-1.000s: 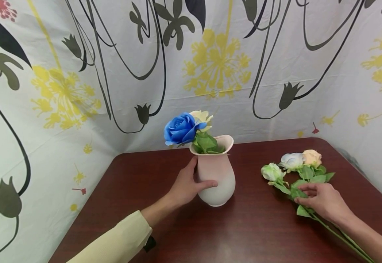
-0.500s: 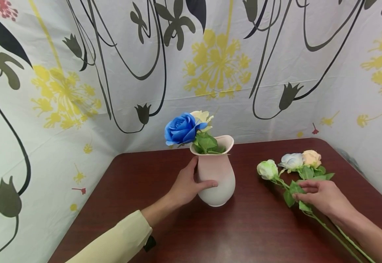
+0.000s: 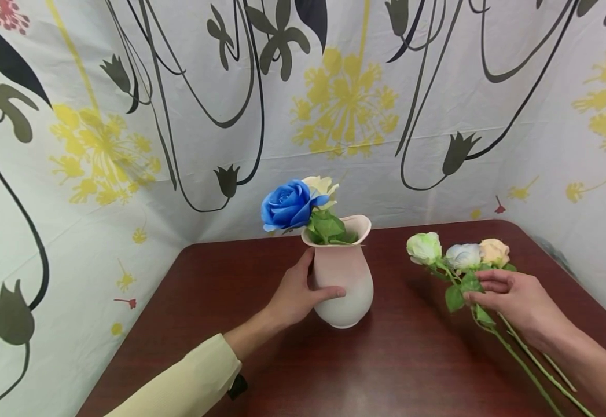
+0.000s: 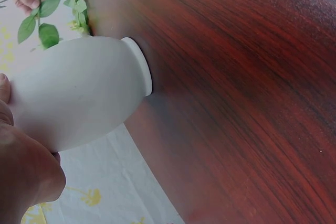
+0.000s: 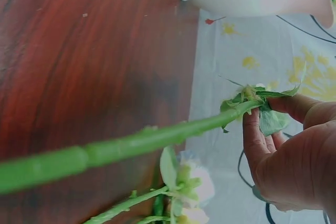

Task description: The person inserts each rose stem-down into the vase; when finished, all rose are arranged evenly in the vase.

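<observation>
A white and pale pink vase (image 3: 344,284) with a flared lip stands upright on the table. My left hand (image 3: 297,289) grips its left side, thumb across the front. In the vase, a blue rose (image 3: 288,204) and a cream rose (image 3: 319,186) lean left over the rim. My right hand (image 3: 521,301) pinches the leafy stem of a pale green-white rose (image 3: 424,248), raised over the table; in the right wrist view its long green stem (image 5: 131,144) slants down from thumb and fingers. A pale blue rose (image 3: 463,256) and a peach rose (image 3: 494,252) lie behind that hand.
The dark red-brown wooden table (image 3: 219,278) has rounded back corners. A white cloth (image 3: 375,174) printed with flowers hangs right behind it and along both sides. Stems of the lying roses run toward the front right, partly under my right forearm.
My right hand has lifted the pale green-white rose off the table, its bloom rising and shifting slightly left. My left hand and the vase stay in place.
</observation>
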A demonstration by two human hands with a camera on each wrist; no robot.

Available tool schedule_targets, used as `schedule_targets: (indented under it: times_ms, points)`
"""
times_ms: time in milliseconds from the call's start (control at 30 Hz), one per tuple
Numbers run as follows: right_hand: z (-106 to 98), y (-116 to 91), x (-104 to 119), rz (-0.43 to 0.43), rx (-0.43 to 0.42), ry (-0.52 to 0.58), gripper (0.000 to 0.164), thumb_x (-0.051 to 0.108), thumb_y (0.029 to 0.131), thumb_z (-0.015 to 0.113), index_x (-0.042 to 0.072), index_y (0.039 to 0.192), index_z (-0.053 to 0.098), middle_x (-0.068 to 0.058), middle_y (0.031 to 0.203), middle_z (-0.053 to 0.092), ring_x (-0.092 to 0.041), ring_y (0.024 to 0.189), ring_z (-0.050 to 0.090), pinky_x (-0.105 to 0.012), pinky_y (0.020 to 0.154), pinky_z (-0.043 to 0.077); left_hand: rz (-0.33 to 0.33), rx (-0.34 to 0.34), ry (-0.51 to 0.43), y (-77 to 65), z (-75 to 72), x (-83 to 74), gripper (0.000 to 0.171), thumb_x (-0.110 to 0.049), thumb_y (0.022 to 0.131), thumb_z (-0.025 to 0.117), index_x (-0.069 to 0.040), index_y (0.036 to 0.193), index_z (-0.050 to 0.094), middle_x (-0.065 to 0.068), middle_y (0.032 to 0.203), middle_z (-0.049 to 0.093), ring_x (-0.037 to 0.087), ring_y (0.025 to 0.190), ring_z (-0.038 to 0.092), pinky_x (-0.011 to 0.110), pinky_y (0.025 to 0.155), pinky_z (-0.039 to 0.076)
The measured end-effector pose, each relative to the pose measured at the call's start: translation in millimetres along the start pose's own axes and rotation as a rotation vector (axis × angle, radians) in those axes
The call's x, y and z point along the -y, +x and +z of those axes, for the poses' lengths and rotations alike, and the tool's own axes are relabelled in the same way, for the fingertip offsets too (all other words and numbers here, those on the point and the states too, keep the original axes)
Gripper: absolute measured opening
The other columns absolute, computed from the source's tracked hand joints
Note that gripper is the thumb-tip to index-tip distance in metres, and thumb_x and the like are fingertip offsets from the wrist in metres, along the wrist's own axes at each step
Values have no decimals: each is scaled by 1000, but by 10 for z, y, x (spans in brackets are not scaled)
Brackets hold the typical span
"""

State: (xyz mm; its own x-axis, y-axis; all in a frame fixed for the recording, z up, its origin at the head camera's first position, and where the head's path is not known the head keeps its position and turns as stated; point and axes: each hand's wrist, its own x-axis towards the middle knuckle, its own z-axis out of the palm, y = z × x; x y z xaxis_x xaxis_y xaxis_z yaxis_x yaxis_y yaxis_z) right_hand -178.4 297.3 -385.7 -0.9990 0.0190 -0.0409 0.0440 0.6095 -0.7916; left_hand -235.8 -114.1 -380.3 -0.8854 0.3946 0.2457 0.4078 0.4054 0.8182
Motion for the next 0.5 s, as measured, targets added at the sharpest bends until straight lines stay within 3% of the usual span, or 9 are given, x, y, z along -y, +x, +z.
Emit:
schedule_targets:
  times_ms: [33,67,167,267,400,500]
  points:
    - [-8,3,11,-9,-6,-3,72,30,100,77,-19,145,48,-37,133,63,-49,128,56,-20,72,53,-1,1,0,0,0,0,87,-41,89,88,-23,158,39,-5,146,59,17,131,60,46,109,52]
    - [-13,4,21,-17,-15,-5,72,29,100,77,-19,145,48,-38,135,62,-43,124,60,-18,72,53,-3,1,-1,-1,0,-1,87,-41,89,88,-23,158,39,-5,147,59,17,131,60,46,109,52]
    - [-19,0,77,-39,-41,10,70,26,100,78,-20,144,48,-38,132,64,-12,107,67,-15,71,52,-6,2,-1,1,0,2,87,-42,89,88,-23,158,39,-5,147,59,17,132,59,46,109,52]
    - [-18,-7,157,-55,-59,71,67,18,99,77,-22,143,46,-31,119,72,12,89,58,-16,69,54,-8,2,0,3,-1,2,87,-42,88,88,-24,158,39,-5,147,59,17,132,59,46,109,52]
    - [-9,-15,244,-72,-53,191,62,8,100,74,-25,142,42,-11,102,78,5,80,69,-18,67,56,-7,-1,2,-2,-5,-6,87,-42,89,88,-23,158,39,-5,147,59,17,132,60,46,109,52]
    - [-11,-12,286,-88,-34,291,51,3,100,72,-20,139,47,2,95,78,-4,77,75,-20,66,57,-7,0,3,-1,-4,-8,87,-42,89,88,-23,158,39,-5,147,59,18,132,60,46,108,52]
